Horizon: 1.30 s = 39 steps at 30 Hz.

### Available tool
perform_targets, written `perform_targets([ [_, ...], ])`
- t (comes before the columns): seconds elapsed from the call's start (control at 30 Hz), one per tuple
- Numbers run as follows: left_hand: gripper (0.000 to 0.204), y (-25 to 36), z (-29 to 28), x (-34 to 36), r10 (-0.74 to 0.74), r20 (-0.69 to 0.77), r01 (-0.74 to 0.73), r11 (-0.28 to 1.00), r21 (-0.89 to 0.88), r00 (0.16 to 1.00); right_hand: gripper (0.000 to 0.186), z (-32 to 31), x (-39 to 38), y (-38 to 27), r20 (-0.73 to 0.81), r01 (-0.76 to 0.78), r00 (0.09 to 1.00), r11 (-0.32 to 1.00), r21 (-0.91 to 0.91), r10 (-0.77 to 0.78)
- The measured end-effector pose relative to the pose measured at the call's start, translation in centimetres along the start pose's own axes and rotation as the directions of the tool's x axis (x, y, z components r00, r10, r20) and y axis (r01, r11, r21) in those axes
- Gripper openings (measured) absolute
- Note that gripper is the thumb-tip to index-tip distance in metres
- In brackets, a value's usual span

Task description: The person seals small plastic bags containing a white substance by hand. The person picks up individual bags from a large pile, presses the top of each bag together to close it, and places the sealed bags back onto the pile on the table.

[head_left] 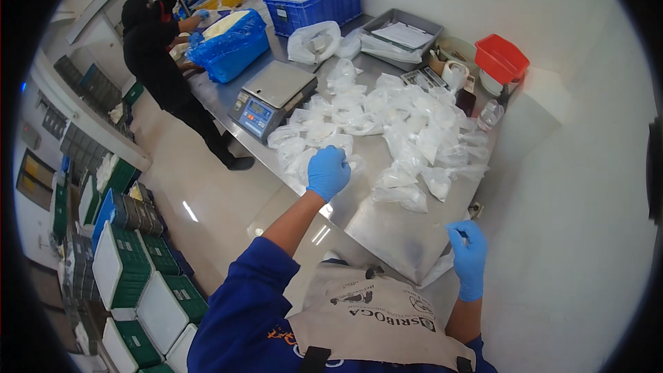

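The left hand (329, 174) was curled over the near-left plastic bags (318, 132); the right hand (469, 257), well apart, bent beside the table (400, 224). I couldn't tell if either gripped anything.

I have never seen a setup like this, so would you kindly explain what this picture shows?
There is no machine here: a person works with two blue-gloved hands. The picture comes from a fisheye camera on that person's head, looking down, so straight edges bend near the rim.

On the metal table lie many clear bags with whitish contents. A scale stands beside them, and a blue crate and a red basin are farther back.

The left hand is closed over the nearest bags; whether it grips one is hidden. The right hand is beside the table's near end, fingers curled, with nothing clearly held.
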<state>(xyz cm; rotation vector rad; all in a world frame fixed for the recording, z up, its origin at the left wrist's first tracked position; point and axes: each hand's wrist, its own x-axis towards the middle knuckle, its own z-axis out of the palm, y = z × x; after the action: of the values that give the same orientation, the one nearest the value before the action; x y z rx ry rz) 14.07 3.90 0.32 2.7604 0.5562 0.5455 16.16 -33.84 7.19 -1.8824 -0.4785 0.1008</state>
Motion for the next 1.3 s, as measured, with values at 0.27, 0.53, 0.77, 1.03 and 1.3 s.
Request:
perform_targets([
  [0.27, 0.033, 5.7, 0.1, -7.8, -0.125, 0.419, 0.364, 0.745, -0.559, 0.899, 0.024, 9.7, -0.3, 3.4, 0.49, -0.553, 0.819, 0.638, 0.536, 0.298],
  [0.53, 0.013, 7.8, -5.6, -13.4, 0.048, 0.648, 0.606, -0.415, -0.679, 0.76, 0.014, 13.3, -0.1, 6.6, 0.575, -0.593, 0.786, 0.541, 0.597, 0.228],
  [0.77, 0.019, 5.0, -2.9, -14.5, -0.311, 0.333, 0.454, 0.664, -0.595, 0.89, 0.012, 15.7, 0.7, 4.6, 0.385, -0.262, 0.914, 0.911, 0.317, 0.129],
  [1.03, 0.018, 3.8, -0.4, -16.5, -0.265, 0.107, 0.285, 0.893, -0.349, 0.958, 0.009, 16.4, 2.2, 4.1, 0.13, 0.005, 0.991, 0.98, 0.199, -0.031],
  [1.3, 0.012, 2.4, -2.7, -18.1, -0.18, 0.019, 0.17, 0.881, -0.442, 0.983, 0.028, 19.6, 7.4, 8.3, 0.877, -0.715, 0.458, 0.646, 0.267, 0.145],
])
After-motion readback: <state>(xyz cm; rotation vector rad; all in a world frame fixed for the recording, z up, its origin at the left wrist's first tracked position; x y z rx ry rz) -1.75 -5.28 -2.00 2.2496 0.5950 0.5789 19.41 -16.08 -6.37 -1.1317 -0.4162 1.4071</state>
